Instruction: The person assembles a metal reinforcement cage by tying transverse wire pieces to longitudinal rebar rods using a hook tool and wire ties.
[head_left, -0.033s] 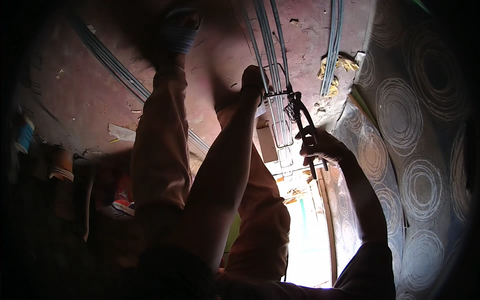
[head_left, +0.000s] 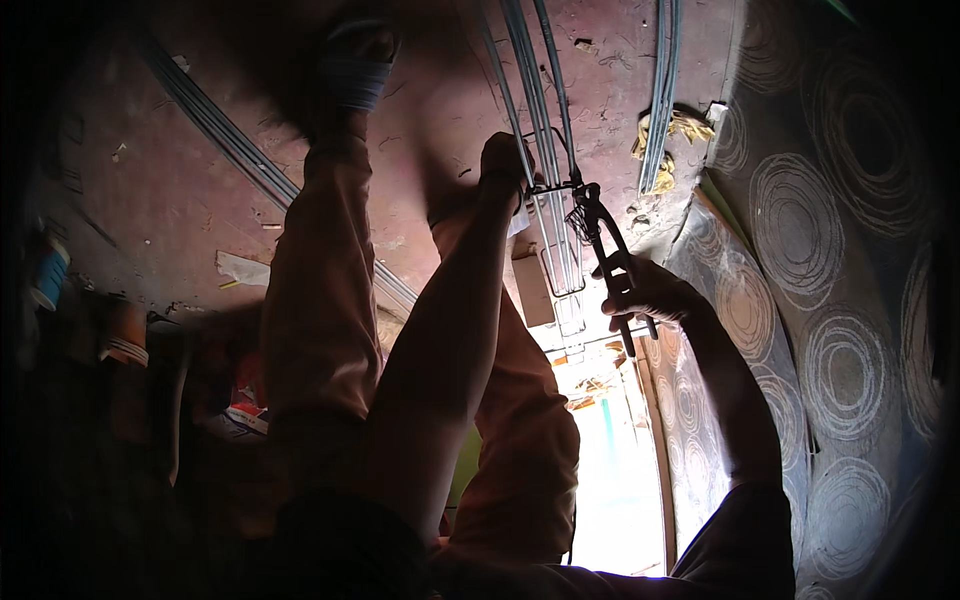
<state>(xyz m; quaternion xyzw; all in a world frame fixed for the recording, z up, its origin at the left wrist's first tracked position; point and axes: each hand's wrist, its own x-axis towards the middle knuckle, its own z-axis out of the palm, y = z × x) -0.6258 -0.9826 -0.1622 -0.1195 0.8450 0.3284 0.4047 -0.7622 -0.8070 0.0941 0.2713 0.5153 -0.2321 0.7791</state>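
Observation:
A rebar cage of long steel rods (head_left: 540, 85) with thin rectangular stirrups (head_left: 570, 291) runs away from me along the floor. My left hand (head_left: 505, 157) is closed at the cage's left edge, beside a stirrup; its fingers are dark and partly hidden. With my right hand (head_left: 650, 290) I hold black pincers (head_left: 612, 240) by the handles, fingers wrapped around them. The pincers' jaws meet the cage's right side at a stirrup. A small tangle of dark tie wire (head_left: 580, 222) hangs just beside the jaws.
More steel rods (head_left: 660, 95) lie to the right, another bundle (head_left: 225, 140) to the left. Yellowish scraps (head_left: 690, 127) lie near a wall covering with circle patterns (head_left: 800, 230). My legs (head_left: 325, 270) straddle the work. A blue container (head_left: 50, 273) stands far left; bright light enters below.

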